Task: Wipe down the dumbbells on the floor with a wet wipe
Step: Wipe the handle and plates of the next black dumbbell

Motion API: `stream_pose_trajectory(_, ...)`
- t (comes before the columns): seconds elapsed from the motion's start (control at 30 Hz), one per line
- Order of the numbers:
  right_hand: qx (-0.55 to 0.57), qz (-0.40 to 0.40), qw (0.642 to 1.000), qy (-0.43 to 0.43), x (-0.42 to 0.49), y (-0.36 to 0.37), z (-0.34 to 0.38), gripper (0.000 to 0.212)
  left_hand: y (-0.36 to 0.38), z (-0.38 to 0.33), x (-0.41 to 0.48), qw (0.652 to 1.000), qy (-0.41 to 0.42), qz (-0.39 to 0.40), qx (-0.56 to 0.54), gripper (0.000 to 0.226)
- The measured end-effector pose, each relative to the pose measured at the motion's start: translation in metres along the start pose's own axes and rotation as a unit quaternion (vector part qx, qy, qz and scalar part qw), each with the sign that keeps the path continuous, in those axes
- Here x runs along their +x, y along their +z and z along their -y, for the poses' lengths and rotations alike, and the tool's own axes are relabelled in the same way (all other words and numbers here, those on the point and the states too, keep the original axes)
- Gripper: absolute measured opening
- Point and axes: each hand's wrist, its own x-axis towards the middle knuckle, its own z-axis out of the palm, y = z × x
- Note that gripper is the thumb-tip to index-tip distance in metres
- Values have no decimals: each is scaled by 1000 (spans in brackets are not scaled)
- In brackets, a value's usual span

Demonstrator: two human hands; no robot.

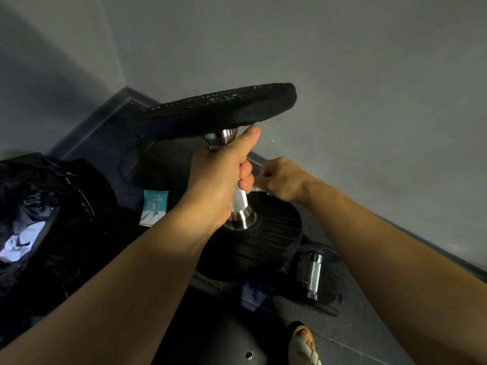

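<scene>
We grip the dumbbell [238,204] by its handle w/ left hand [224,175] wrapped tight, stood on end on the floor. Right hand [283,179] pinches the wet wipe [257,187] at the lower plate. Mid-job, we reckon: 2nd dumbbell [314,275] lies beside, prob. left to do.

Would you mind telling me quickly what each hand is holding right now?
Left hand: closed around the dumbbell handle, thumb up.
Right hand: closed on the wet wipe.
</scene>
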Motion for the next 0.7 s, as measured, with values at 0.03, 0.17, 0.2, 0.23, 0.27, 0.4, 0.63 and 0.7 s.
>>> stream_pose_trajectory(0.03,53,-11,998,33,0,-2,-3,21,-1,0,0,1000,-3,-2,5,51)
stream_pose_trajectory(0.17,183,1,979,96,-14,-8,-16,30,-5,-5,5,1000,8,-14,19,51)
stream_pose_trajectory(0.2,182,17,979,89,-17,-6,-18,32,-6,-6,5,1000,8,-14,16,50)
stream_pose_trajectory(0.23,183,27,979,84,-19,-3,-19,31,-7,-7,6,1000,4,-9,11,50)
stream_pose_trajectory(0.27,197,32,976,83,-21,-1,-20,30,-8,-7,6,1000,-4,3,5,50)
stream_pose_trajectory(0.4,359,74,923,116,-16,4,-22,24,-11,-10,1,996,-21,79,-26,48)
stream_pose_trajectory(0.63,476,206,841,154,-14,5,-19,32,-14,-15,1,977,-34,209,-29,43)
stream_pose_trajectory(0.7,483,212,834,159,-16,4,-21,27,-13,-15,1,977,-39,209,-25,42)
